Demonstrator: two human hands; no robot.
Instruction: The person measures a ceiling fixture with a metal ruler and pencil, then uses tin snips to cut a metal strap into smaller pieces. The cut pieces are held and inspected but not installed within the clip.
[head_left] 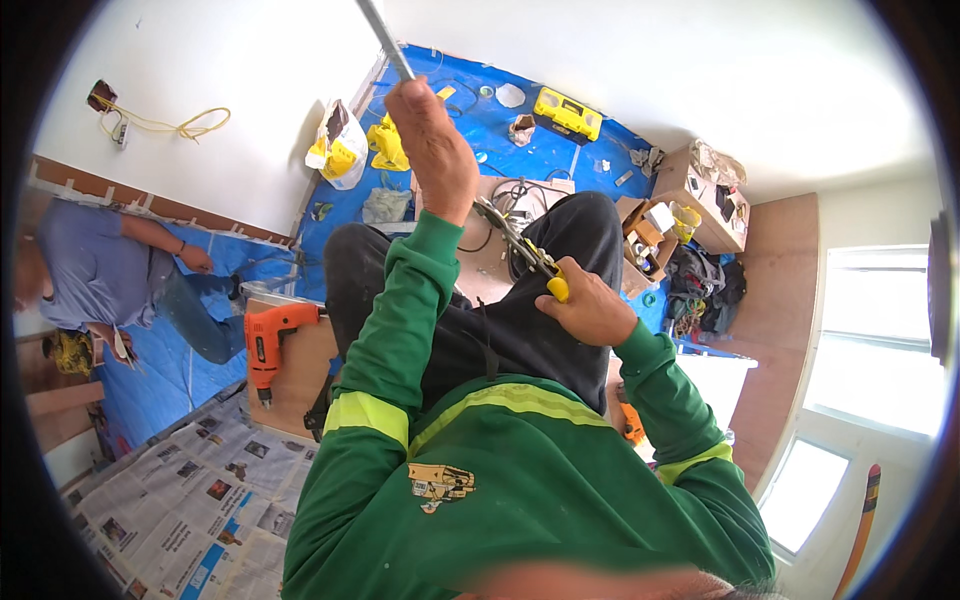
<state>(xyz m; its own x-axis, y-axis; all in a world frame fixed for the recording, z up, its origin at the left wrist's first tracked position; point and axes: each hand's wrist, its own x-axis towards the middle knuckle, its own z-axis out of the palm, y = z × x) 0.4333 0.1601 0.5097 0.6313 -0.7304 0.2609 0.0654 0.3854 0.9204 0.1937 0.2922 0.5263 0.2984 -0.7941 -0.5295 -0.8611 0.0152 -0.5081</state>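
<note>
My left hand [440, 155] is raised ahead of me, fingers wrapped round the lower end of a grey metal rod [386, 40]. The rod slants up and out past the top of the view. Over my right thigh, my right hand [597, 305] is closed on the yellow grip of a long metal hand tool [520, 238]. Its body points away and to the left, ending in a curved tip below my left wrist; its exact kind is unclear. The rod and the tool are apart. Beneath the tool lies a light wooden board [485, 262] with coiled cables.
An orange power drill [268, 345] rests on wood at my left. Another person [105, 265] crouches farther left. Blue sheeting [465, 125] covers the floor; a yellow toolbox [567, 115] stands on it. A cardboard box of items [640, 245] stands right, newspaper [190, 500] lies lower left.
</note>
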